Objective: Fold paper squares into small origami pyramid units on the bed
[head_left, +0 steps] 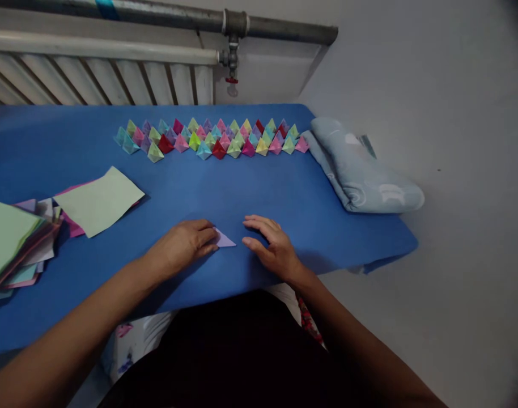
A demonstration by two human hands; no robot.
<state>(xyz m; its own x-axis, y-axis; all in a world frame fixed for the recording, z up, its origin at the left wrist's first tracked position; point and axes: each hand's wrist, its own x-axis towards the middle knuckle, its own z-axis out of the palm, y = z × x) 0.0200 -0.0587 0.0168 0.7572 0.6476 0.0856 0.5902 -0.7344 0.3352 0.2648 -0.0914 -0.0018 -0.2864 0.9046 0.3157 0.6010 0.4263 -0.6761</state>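
A small folded piece of purple paper [225,238] lies on the blue tabletop in front of me, with a pointed corner toward the right. My left hand [190,242] is closed on its left part, fingertips pressed together there, so that side is hidden. Just right of the paper, my right hand [272,245] hovers or rests with its thumb and fingers apart, holding nothing and not touching the paper.
Rows of small colourful folded paper pieces [219,149] stand at the back of the blue table [259,187]. Pale green sheets [101,201] and a thick paper stack [8,238] lie at left. A folded light-blue blanket [365,175] is at right, a radiator [106,79] behind.
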